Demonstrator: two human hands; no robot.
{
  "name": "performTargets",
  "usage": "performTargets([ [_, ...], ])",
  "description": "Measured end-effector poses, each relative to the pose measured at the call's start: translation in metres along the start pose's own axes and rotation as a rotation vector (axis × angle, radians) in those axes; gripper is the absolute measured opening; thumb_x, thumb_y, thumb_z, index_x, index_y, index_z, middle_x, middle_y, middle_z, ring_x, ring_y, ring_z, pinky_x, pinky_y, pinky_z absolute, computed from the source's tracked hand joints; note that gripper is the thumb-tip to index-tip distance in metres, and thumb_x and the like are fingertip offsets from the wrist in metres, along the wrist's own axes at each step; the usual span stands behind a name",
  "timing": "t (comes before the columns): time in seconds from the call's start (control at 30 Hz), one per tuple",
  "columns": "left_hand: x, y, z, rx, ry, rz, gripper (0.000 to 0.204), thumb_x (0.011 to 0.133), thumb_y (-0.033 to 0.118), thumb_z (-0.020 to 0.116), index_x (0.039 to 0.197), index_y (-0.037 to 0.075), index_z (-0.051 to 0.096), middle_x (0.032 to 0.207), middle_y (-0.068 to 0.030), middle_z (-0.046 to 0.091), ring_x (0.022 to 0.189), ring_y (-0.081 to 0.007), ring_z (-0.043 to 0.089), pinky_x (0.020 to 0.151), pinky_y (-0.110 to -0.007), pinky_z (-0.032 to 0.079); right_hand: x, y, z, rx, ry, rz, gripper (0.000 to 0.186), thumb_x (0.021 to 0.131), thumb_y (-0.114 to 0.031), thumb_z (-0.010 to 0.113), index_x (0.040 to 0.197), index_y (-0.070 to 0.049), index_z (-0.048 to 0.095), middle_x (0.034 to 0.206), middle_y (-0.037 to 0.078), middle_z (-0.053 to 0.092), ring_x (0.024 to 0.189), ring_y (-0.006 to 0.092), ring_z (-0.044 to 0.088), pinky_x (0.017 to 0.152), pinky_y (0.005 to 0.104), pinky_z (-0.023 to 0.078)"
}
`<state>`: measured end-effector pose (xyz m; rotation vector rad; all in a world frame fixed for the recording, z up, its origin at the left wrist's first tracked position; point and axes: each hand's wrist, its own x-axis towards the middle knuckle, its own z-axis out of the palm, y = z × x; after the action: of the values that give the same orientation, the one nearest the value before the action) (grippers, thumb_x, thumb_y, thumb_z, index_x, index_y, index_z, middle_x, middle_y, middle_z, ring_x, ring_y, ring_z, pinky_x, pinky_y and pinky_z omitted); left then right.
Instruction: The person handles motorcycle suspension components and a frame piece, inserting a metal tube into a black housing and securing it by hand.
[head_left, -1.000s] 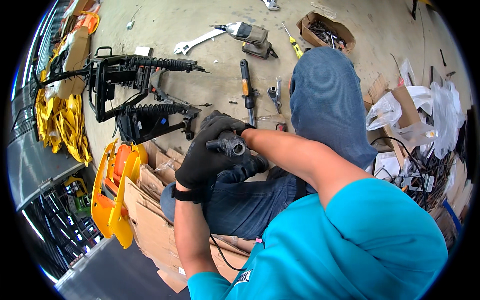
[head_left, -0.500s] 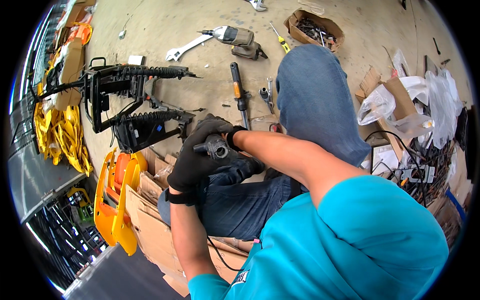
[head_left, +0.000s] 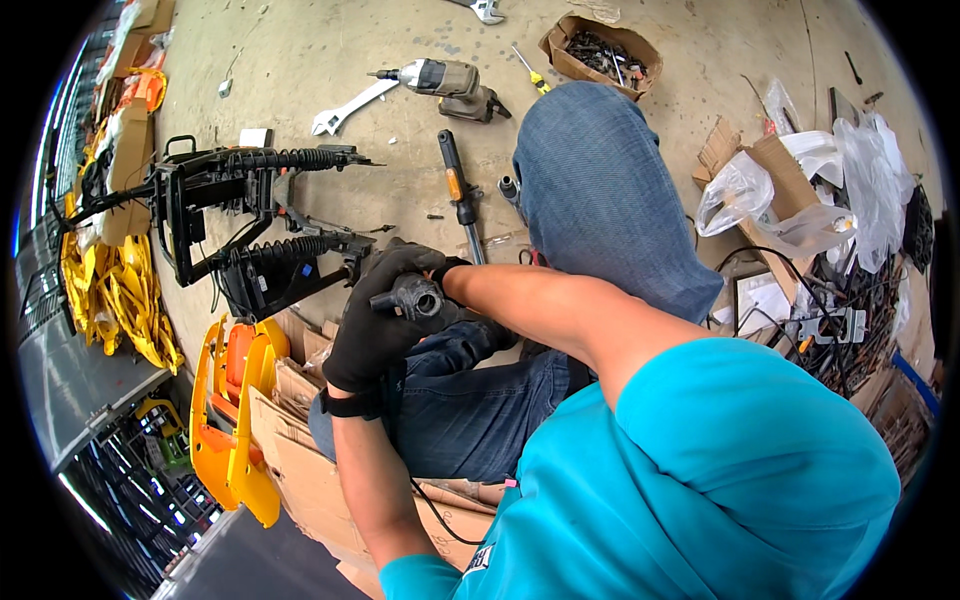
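A dark metal part with a round, open tube end (head_left: 425,298) is held low over my bent leg. My left hand (head_left: 357,345), in a black glove, is closed round it from the left. Just beyond, my right hand (head_left: 408,260), gloved too, lies bent against the left one; its fingers are partly hidden, and what they grip does not show. Ahead on the floor, a black-and-orange power ratchet (head_left: 456,185) lies beside a socket wrench (head_left: 511,190). The black metal frame with two coil springs (head_left: 290,160) rests to the left of my hands.
A cordless impact wrench (head_left: 440,80), an adjustable wrench (head_left: 350,108) and a yellow screwdriver (head_left: 534,72) lie farther off. A cardboard box of small parts (head_left: 605,55) stands beyond my knee. Yellow-orange panels (head_left: 245,420) and flattened cardboard (head_left: 300,475) lie left; plastic bags (head_left: 870,190) lie right.
The view has shifted, so floor things ahead sit farther left and my knee now covers part of the socket wrench. My hands keep the metal part with little visible change in grip.
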<state>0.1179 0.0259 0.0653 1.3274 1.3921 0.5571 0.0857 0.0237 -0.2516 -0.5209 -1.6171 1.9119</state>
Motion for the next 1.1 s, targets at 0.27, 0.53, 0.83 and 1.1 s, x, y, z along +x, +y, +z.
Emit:
performTargets([
  [0.27, 0.005, 0.008, 0.004, 0.045, 0.001, 0.028, 0.051, 0.067, 0.006, 0.086, 0.114, 0.006, 0.067, 0.108, -0.0077, 0.068, 0.100, -0.0238, 0.063, 0.093, -0.035, 0.048, -0.001, -0.016, -0.009, 0.023, -0.006, -0.035, 0.050, 0.079, -0.030, 0.077, 0.127, -0.020, 0.065, 0.126, 0.011, 0.067, 0.115, 0.0314, 0.064, 0.100, 0.0370, 0.051],
  [0.53, -0.001, 0.010, 0.006, -0.021, 0.043, -0.025, 0.052, 0.065, 0.010, 0.088, 0.114, 0.006, 0.069, 0.109, -0.0089, 0.069, 0.103, -0.0266, 0.065, 0.092, -0.037, 0.049, -0.004, -0.029, -0.013, 0.051, -0.032, -0.089, 0.050, 0.081, -0.029, 0.076, 0.128, -0.020, 0.065, 0.127, 0.011, 0.067, 0.116, 0.0307, 0.064, 0.101, 0.0369, 0.050],
  [0.83, 0.006, 0.006, 0.008, 0.032, 0.052, 0.036, 0.051, 0.066, 0.012, 0.089, 0.113, 0.007, 0.070, 0.109, -0.0084, 0.071, 0.103, -0.0290, 0.066, 0.093, -0.038, 0.049, -0.012, -0.040, -0.019, 0.066, -0.043, -0.131, 0.050, 0.082, -0.027, 0.075, 0.130, -0.019, 0.064, 0.128, 0.011, 0.066, 0.117, 0.0299, 0.064, 0.102, 0.0368, 0.050],
  [1.1, 0.003, 0.007, 0.008, -0.075, 0.040, 0.003, 0.051, 0.066, 0.010, 0.089, 0.113, 0.007, 0.069, 0.110, -0.0089, 0.070, 0.105, -0.0271, 0.065, 0.094, -0.037, 0.050, -0.011, -0.044, -0.025, 0.087, -0.024, -0.186, 0.049, 0.084, -0.026, 0.075, 0.131, -0.018, 0.063, 0.129, 0.011, 0.066, 0.119, 0.0292, 0.063, 0.102, 0.0366, 0.050],
])
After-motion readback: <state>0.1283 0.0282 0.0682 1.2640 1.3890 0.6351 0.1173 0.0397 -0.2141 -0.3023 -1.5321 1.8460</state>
